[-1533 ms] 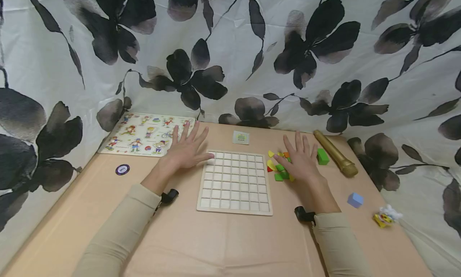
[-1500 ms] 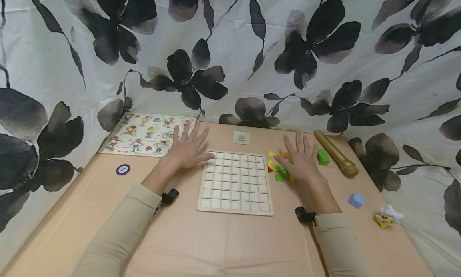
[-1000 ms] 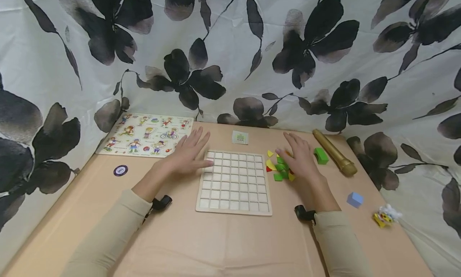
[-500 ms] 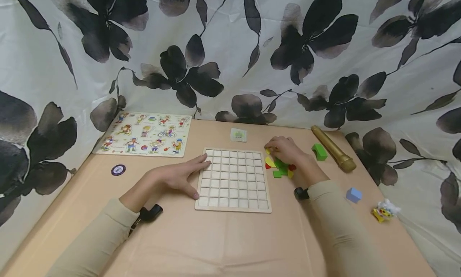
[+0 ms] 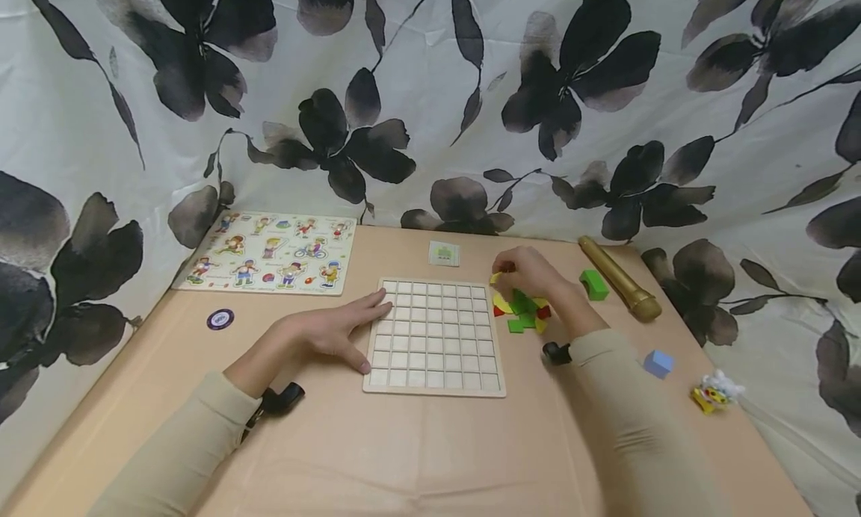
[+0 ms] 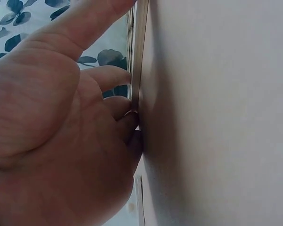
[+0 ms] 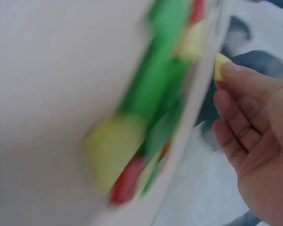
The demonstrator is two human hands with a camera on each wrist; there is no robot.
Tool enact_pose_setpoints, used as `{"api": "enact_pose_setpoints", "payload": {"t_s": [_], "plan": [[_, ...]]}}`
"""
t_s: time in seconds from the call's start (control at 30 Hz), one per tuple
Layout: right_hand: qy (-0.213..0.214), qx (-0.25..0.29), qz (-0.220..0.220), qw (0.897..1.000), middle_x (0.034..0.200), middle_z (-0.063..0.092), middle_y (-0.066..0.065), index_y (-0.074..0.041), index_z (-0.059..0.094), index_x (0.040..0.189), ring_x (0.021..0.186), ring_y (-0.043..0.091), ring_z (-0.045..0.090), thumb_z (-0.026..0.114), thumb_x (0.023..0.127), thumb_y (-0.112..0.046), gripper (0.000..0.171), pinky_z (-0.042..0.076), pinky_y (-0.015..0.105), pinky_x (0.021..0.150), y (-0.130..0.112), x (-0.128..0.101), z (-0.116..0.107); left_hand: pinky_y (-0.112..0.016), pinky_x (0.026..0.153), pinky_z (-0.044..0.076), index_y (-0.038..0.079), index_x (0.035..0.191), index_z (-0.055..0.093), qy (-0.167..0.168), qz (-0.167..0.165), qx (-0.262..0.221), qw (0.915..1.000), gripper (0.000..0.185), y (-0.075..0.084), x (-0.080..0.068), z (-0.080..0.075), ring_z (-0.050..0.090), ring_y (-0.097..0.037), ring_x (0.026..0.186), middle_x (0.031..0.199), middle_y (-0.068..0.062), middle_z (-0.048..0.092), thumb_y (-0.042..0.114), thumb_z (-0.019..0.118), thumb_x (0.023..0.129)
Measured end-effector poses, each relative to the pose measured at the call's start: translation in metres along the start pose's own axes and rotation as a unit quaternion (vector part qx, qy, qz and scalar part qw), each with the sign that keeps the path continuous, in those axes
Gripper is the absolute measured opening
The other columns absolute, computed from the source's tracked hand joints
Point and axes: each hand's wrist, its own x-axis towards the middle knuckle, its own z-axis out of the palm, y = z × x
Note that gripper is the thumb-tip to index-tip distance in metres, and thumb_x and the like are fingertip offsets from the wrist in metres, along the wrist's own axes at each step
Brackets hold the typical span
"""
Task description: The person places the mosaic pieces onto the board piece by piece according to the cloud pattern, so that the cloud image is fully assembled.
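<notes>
Right hand (image 5: 528, 272) has curled in over the pile (image 5: 521, 313) beside the grid (image 5: 435, 336), now pinching a yellow piece (image 7: 220, 66). Left hand (image 5: 332, 329), fingers straight, has slid to the grid's left edge, steadying it.

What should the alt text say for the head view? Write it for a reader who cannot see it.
A person's left hand rests on the left edge of an empty wooden grid board, while the right hand pinches a small yellow piece above a pile of coloured pieces on a tan table.
</notes>
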Motion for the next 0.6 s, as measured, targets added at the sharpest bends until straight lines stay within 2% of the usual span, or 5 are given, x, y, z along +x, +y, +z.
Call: {"api": "enact_pose_setpoints", "payload": {"t_s": [0.1, 0.23, 0.43, 0.6], "plan": [[0.017, 0.069, -0.014, 0.997, 0.100, 0.075, 0.007, -0.007, 0.078, 0.105, 0.090, 0.023, 0.066, 0.071, 0.095, -0.004, 0.013, 0.057, 0.036, 0.083, -0.025, 0.006, 0.003, -0.059, 0.129, 0.010, 0.012, 0.168, 0.016, 0.000, 0.001, 0.003, 1.0000, 0.116, -0.001, 0.001, 0.000, -0.006, -0.036, 0.163, 0.176, -0.011, -0.011, 0.042, 0.087, 0.082], [-0.002, 0.118, -0.055, 0.991, 0.105, 0.077, 0.008, -0.005, 0.079, 0.106, 0.093, 0.021, 0.071, 0.074, 0.095, -0.005, 0.012, 0.059, 0.036, 0.085, -0.061, 0.017, 0.017, -0.059, 0.129, 0.010, 0.013, 0.168, 0.016, 0.001, 0.004, 0.002, 1.0000, 0.116, -0.002, 0.001, 0.000, -0.005, -0.035, 0.163, 0.176, -0.011, -0.010, 0.042, 0.087, 0.081], [-0.071, 0.103, -0.104, 0.987, 0.091, 0.078, 0.005, -0.005, 0.081, 0.098, 0.080, 0.014, 0.067, 0.077, 0.092, -0.003, 0.008, 0.055, 0.026, 0.072, -0.095, 0.033, 0.050, -0.059, 0.129, 0.010, 0.013, 0.168, 0.018, 0.002, 0.001, -0.006, 1.0000, 0.116, -0.001, 0.000, -0.001, -0.004, -0.035, 0.163, 0.176, -0.011, -0.009, 0.042, 0.088, 0.081], [-0.081, 0.077, -0.099, 0.989, 0.080, 0.074, 0.003, -0.006, 0.078, 0.090, 0.071, 0.013, 0.062, 0.079, 0.091, -0.004, 0.003, 0.051, 0.026, 0.066, -0.105, 0.036, 0.066, -0.059, 0.129, 0.010, 0.012, 0.168, 0.018, 0.002, 0.001, -0.005, 1.0000, 0.116, 0.000, -0.001, 0.000, -0.004, -0.036, 0.163, 0.176, -0.011, -0.009, 0.042, 0.088, 0.080]]}}
